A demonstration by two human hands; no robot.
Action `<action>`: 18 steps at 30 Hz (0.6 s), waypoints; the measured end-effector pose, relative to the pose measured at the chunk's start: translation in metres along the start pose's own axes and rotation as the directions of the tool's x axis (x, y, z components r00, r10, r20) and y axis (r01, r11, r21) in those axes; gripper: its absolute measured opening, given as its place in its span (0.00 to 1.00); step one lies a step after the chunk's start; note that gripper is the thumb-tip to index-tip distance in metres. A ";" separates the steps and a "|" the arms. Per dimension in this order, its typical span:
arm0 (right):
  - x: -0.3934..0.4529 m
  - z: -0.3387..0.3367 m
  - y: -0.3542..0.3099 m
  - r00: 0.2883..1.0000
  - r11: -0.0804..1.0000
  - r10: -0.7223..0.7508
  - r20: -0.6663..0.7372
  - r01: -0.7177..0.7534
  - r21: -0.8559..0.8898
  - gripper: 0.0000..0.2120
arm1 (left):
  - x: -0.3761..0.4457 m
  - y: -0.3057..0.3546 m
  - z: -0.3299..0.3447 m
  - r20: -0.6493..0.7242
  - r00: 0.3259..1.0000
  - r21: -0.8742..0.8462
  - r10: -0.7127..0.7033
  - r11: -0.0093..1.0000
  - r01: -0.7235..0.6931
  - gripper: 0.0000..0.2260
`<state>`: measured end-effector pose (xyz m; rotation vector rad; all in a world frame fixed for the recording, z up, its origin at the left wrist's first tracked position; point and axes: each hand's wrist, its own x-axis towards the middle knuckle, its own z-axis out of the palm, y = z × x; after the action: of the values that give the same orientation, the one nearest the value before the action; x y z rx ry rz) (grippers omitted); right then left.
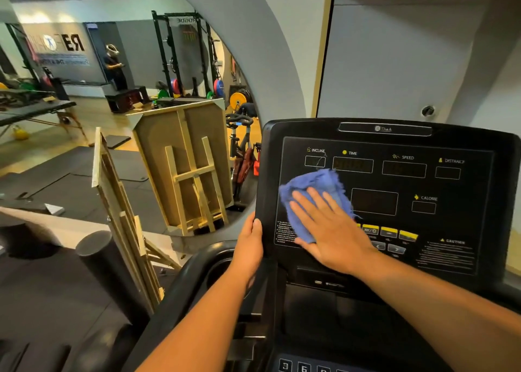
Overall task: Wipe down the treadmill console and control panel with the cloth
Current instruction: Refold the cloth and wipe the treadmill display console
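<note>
Presently the right hand [328,225], fingers spread flat, presses the blue cloth [313,197] against the left part of the console [394,191]; the unwiped panel lies rightward of the fingertips, its long axis left to right; left hand [251,247] clenched on the console's left edge, steadying; legible: INCLINE, TIME, SPEED, DISTANCE, CALORIE, CAUTION; number keys [293,367] lie nearer the body, likely later.

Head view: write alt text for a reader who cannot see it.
A right hand presses a blue cloth flat against the left side of a black treadmill console, while the left hand grips the console's left edge. A gym with weight racks shows in a mirror to the left.
</note>
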<state>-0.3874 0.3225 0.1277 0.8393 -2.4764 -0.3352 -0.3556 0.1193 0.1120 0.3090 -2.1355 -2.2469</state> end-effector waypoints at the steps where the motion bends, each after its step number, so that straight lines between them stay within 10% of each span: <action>1: 0.004 -0.004 0.008 0.996 0.996 0.093 -0.013 -0.093 0.008 0.37 | -0.001 0.001 0.000 0.005 1.000 -0.004 0.004 1.000 -0.004 0.14; 5: 0.053 -0.032 0.006 0.898 0.896 0.439 -0.039 -0.434 0.096 0.40 | 0.000 -0.001 0.000 0.031 0.999 -0.031 -0.012 0.999 0.013 0.17; 12: 0.015 -0.001 -0.060 0.994 0.984 0.072 0.084 -0.085 0.158 0.42 | 0.001 -0.007 -0.001 -0.004 0.999 -0.047 -0.032 0.998 0.032 0.20; 18: -0.047 0.020 -0.043 0.995 0.993 0.053 0.089 -0.062 0.100 0.35 | 0.005 -0.010 0.002 -0.016 0.997 -0.135 -0.072 0.988 0.069 0.20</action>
<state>-0.3439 0.3192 0.0768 0.8078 -2.6119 -0.2304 -0.3594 0.1208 0.1015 0.4075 -1.9809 -2.4002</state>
